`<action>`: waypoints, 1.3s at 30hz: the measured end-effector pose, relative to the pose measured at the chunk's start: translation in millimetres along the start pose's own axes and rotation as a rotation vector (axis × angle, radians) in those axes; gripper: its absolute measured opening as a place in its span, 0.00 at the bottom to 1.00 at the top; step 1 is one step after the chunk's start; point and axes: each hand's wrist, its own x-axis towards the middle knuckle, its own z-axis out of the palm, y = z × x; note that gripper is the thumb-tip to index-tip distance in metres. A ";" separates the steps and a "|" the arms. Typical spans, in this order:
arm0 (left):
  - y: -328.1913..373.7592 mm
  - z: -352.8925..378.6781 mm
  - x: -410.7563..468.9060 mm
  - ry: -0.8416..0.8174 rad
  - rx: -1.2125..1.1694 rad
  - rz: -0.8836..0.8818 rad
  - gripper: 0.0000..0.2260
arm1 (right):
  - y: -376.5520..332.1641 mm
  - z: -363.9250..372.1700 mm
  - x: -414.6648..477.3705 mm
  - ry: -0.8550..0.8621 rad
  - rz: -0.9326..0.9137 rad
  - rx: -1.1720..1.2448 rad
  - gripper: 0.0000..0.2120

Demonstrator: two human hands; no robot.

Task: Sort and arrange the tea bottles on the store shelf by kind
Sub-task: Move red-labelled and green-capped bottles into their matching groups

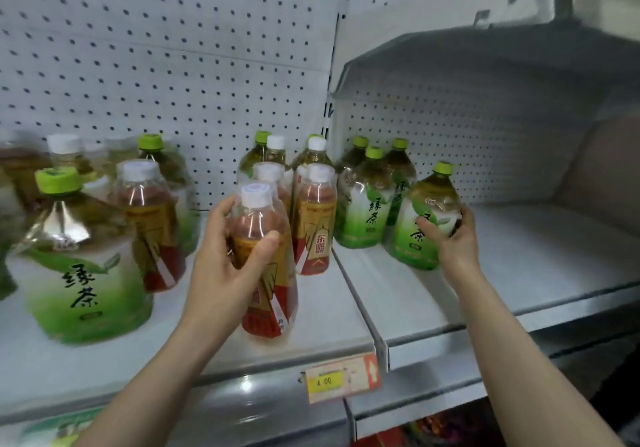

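My left hand grips a white-capped red tea bottle near the front of the left shelf. My right hand holds a green-capped green tea bottle standing on the right shelf. Behind it three more green tea bottles cluster at the right shelf's left end. More red tea bottles stand behind the one I grip. A large green tea bottle and another red tea bottle stand at the left.
A white pegboard back wall rises behind both shelves. A metal divider separates the two shelves. A yellow and orange price tag hangs on the front rail. A higher shelf overhangs the right side.
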 end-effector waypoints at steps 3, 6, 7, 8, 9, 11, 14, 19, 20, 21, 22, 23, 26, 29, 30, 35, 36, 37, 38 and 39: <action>1.1 12.8 -0.8 0.035 0.009 -0.018 0.26 | 13.2 0.3 33.9 -0.143 -0.047 0.011 0.44; 1.0 18.8 -1.8 0.049 0.010 -0.026 0.30 | 7.9 3.6 51.4 -0.294 -0.064 0.043 0.37; 1.3 19.7 -2.5 0.051 0.011 -0.028 0.31 | 7.8 3.4 57.6 -0.351 -0.045 0.069 0.36; 2.1 20.6 -3.6 0.053 0.013 -0.030 0.31 | 6.9 2.3 62.5 -0.400 -0.018 0.094 0.38; 2.9 21.4 -4.6 0.056 0.013 -0.031 0.31 | 5.5 1.2 65.9 -0.438 0.003 0.108 0.43; 5.4 22.9 -6.6 0.059 0.018 -0.033 0.30 | 5.8 -0.3 69.5 -0.465 0.044 0.108 0.51; 8.5 23.9 -8.7 0.060 0.041 -0.035 0.29 | -2.1 2.5 61.0 -0.418 0.032 -0.009 0.45; 12.3 18.0 -12.0 0.080 0.041 -0.061 0.25 | -54.2 21.9 -8.0 -0.009 -0.345 -0.258 0.35; 12.9 16.7 -12.2 0.083 0.039 -0.066 0.25 | -65.5 32.4 -32.3 -0.086 -0.458 -0.215 0.31; 13.5 15.2 -12.7 0.088 0.035 -0.073 0.25 | -76.9 43.1 -59.2 -0.236 -0.529 -0.177 0.27; 13.4 13.3 -13.4 0.097 0.026 -0.080 0.25 | -84.6 54.5 -84.6 -0.436 -0.544 -0.149 0.26; 13.1 10.7 -14.4 0.110 0.017 -0.084 0.26 | -91.0 65.0 -107.6 -0.653 -0.525 -0.129 0.27; 12.4 0.2 -20.5 0.161 -0.006 -0.083 0.27 | -96.3 94.0 -151.5 -1.068 -0.436 -0.110 0.34; 12.2 -16.6 -23.8 0.186 0.026 -0.093 0.29 | -96.1 113.1 -171.1 -1.139 -0.394 -0.024 0.35; 12.0 -23.1 -23.9 0.177 0.062 -0.094 0.29 | -97.6 118.3 -176.1 -1.131 -0.401 -0.008 0.34; 14.3 -64.7 -25.6 0.112 0.297 -0.012 0.31 | -107.3 136.7 -203.4 -1.026 -0.446 0.017 0.27; 15.7 -77.0 -26.3 0.189 0.391 0.053 0.31 | -109.7 139.4 -207.2 -1.005 -0.436 0.015 0.27; 14.9 -91.0 -26.4 0.296 0.510 0.113 0.32 | -111.9 141.1 -209.4 -0.989 -0.422 0.004 0.26; 11.3 -107.0 -25.9 0.406 0.600 0.130 0.34 | -114.3 142.0 -210.1 -0.971 -0.412 -0.009 0.26; 8.6 -122.7 -25.1 0.467 0.632 0.073 0.39 | -115.8 142.8 -209.2 -0.949 -0.403 -0.021 0.25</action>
